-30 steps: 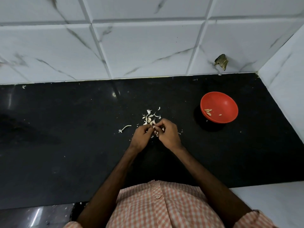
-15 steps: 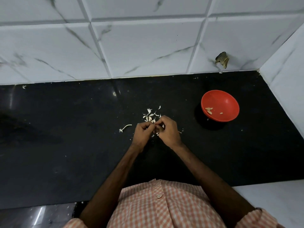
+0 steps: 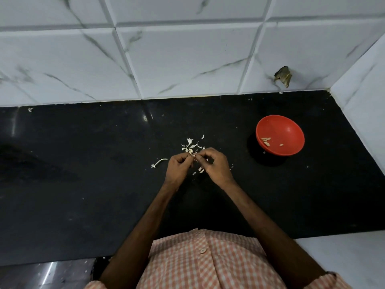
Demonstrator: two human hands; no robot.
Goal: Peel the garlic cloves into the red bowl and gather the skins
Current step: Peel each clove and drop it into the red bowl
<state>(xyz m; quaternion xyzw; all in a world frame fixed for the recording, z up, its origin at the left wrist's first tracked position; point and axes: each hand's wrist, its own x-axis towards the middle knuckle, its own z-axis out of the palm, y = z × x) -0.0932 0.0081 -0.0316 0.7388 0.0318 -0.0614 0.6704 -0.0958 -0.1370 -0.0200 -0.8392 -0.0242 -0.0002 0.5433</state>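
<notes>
My left hand (image 3: 178, 167) and my right hand (image 3: 214, 165) meet fingertip to fingertip over the black counter and pinch a small garlic clove (image 3: 194, 156) between them. Most of the clove is hidden by my fingers. A scatter of white garlic skins (image 3: 191, 144) lies just beyond my fingertips, with a few more pieces (image 3: 200, 170) under my hands. The red bowl (image 3: 291, 130) stands to the right, apart from my hands, and holds several peeled cloves (image 3: 266, 140).
A garlic stem (image 3: 159, 162) lies left of my left hand. The black counter (image 3: 83, 163) ends at a white marble-tiled wall (image 3: 187, 59) behind and a white side wall (image 3: 366, 113) right of the bowl. A dark scrap (image 3: 283, 76) clings to the tiles.
Both hands stay together on the clove and have only shifted their fingers slightly. The bowl and skins lie as before.
</notes>
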